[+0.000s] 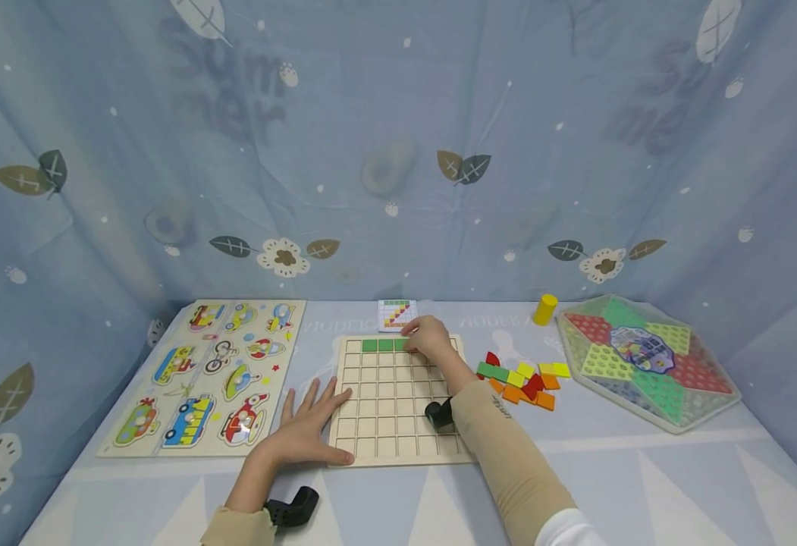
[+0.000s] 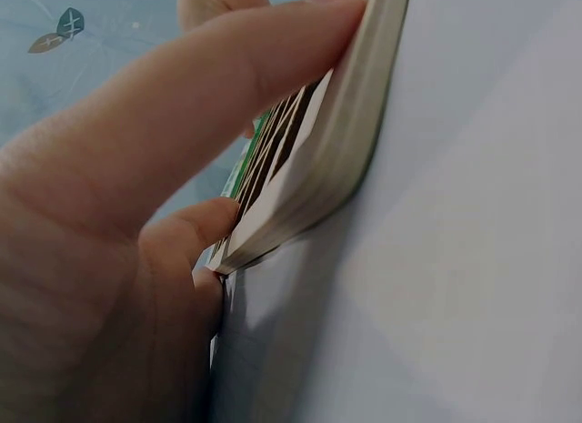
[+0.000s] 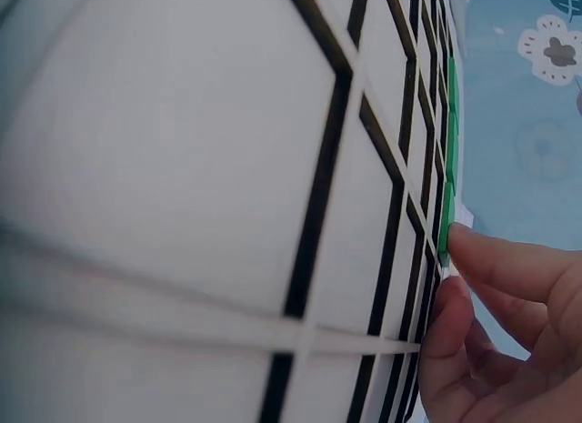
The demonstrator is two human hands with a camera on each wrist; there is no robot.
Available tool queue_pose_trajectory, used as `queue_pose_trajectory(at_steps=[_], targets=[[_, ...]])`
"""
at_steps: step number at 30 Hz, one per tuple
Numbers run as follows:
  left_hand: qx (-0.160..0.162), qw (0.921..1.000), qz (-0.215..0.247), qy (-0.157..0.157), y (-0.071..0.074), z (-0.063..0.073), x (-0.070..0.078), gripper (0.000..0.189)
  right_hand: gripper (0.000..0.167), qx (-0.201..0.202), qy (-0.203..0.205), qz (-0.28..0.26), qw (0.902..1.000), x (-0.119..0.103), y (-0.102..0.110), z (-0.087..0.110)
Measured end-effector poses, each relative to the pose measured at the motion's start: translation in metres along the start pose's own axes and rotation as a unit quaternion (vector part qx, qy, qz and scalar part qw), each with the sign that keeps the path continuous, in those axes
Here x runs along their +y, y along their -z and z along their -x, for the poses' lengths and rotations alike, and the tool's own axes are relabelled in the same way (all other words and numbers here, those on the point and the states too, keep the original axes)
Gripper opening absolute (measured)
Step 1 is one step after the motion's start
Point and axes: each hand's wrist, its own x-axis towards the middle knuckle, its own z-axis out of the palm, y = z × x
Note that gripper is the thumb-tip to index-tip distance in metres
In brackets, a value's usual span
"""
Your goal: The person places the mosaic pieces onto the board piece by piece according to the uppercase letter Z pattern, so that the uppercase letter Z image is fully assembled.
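A pale wooden grid board (image 1: 394, 461) lies flat, with green square tiles (image 1: 378, 346) in a row along its far edge. My right hand (image 1: 432, 341) reaches over the far side, its bent fingertips at the right end of that row. In the right wrist view, the fingers (image 3: 496, 259) pinch at the endmost green tile (image 3: 446, 225), which sits low against the board. My left hand (image 1: 309, 428) rests with fingers spread at the board's left edge. In the left wrist view, its thumb (image 2: 273, 45) touches the near rim.
A pattern card (image 1: 396, 315) lies behind the board. Right of it are loose coloured tiles (image 1: 516, 378), a yellow cylinder (image 1: 544, 309) and a hexagonal game board (image 1: 651, 360). A vehicle peg puzzle (image 1: 200, 379) lies left. A blue curtain (image 1: 398, 152) hangs behind the table.
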Motion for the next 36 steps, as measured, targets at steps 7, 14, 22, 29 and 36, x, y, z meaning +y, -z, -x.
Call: queue_pose_trajectory(at_steps=[7, 14, 22, 29, 36], targets=[[-0.002, 1.0000, 0.001, -0.002, 0.000, 0.000, 0.000, 0.106, 0.024, -0.028, 0.003, -0.107, 0.9939, 0.012, 0.012, 0.001], [-0.004, 0.9999, 0.010, -0.007, 0.001, 0.002, 0.001, 0.104, 0.024, -0.019, 0.000, -0.142, 0.9898, 0.024, 0.030, 0.010], [-0.003, 1.0000, 0.007, 0.000, 0.001, 0.001, 0.002, 0.106, 0.029, -0.001, 0.003, -0.146, 0.9893, 0.039, 0.049, 0.027], [-0.003, 0.9999, 0.012, -0.002, 0.002, 0.002, 0.003, 0.105, 0.029, 0.015, -0.005, -0.127, 0.9918, 0.053, 0.064, 0.035], [-0.003, 0.9998, 0.016, -0.008, 0.005, 0.004, 0.005, 0.105, 0.026, 0.043, -0.032, -0.116, 0.9918, 0.066, 0.073, 0.044]])
